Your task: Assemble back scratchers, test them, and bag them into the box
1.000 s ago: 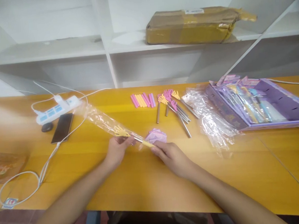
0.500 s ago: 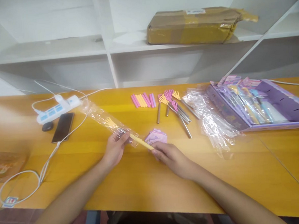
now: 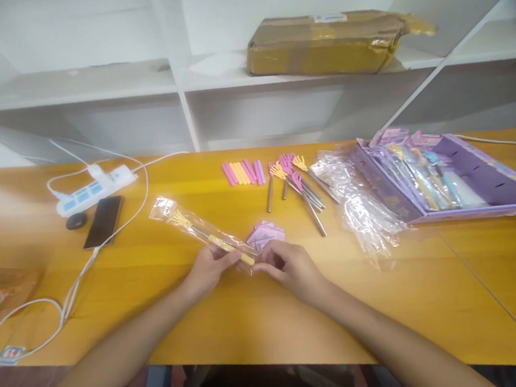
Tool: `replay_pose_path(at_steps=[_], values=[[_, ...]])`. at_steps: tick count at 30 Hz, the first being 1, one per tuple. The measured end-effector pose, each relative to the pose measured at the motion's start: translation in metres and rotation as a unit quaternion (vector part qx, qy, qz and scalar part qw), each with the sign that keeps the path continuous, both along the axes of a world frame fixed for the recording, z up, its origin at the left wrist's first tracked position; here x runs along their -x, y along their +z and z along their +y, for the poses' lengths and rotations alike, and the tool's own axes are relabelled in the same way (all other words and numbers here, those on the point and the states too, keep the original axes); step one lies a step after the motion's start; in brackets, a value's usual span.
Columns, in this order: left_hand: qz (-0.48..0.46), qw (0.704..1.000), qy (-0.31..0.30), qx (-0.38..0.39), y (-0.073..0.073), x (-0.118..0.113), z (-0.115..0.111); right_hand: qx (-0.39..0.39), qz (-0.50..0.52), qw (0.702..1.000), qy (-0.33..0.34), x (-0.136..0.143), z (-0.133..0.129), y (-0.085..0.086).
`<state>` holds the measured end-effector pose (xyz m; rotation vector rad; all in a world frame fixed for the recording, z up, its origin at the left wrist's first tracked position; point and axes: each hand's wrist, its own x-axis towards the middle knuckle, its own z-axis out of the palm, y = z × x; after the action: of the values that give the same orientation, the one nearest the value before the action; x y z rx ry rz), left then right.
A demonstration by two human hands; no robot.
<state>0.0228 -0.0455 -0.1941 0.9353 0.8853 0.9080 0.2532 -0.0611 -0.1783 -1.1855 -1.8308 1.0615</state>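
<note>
A yellow back scratcher (image 3: pixel 221 241) with a hand-shaped head and a metal shaft lies inside a clear plastic sleeve (image 3: pixel 164 209), slanting down to the right. My left hand (image 3: pixel 211 269) is closed on its yellow handle through the plastic. At the lower end, my right hand (image 3: pixel 290 268) pinches the sleeve by the handle's tip; its fingertips are partly hidden. Just beyond my right fingers is a small stack of purple cards (image 3: pixel 266 235). Farther back lie several pink and yellow scratchers with metal rods (image 3: pixel 314 212), beside a row of pink, yellow and purple tubes (image 3: pixel 241 173).
Clear empty sleeves (image 3: pixel 365 215) are piled at right, against a purple box (image 3: pixel 475 210) holding bagged scratchers. On the left are a white power strip (image 3: pixel 94 190), a phone (image 3: pixel 103 222) and a looping white cable (image 3: pixel 76 283). A taped cardboard box (image 3: pixel 319 50) rests on the shelf.
The scratcher has slid deeper into the sleeve, so its handle is now inside. My left hand has moved down along it toward my right hand, and the sleeve's far end has come nearer.
</note>
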Motion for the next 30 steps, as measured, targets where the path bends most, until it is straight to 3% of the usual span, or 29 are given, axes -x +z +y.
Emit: replay_pose_path(at_steps=[11, 24, 27, 30], values=[[0.029, 0.999, -0.027, 0.000, 0.000, 0.003, 0.002, -0.066, -0.017, 0.997, -0.025, 0.000, -0.002, -0.002], [-0.053, 0.994, 0.047, 0.089, 0.010, 0.002, 0.007, -0.242, 0.028, 0.969, 0.048, -0.005, 0.000, 0.009], [-0.025, 0.997, 0.035, 0.070, 0.009, 0.001, 0.005, -0.282, 0.020, 0.957, 0.058, -0.004, -0.002, 0.009], [0.041, 0.999, -0.015, -0.003, 0.007, -0.002, 0.001, -0.279, 0.018, 0.956, 0.090, -0.002, -0.004, 0.007]])
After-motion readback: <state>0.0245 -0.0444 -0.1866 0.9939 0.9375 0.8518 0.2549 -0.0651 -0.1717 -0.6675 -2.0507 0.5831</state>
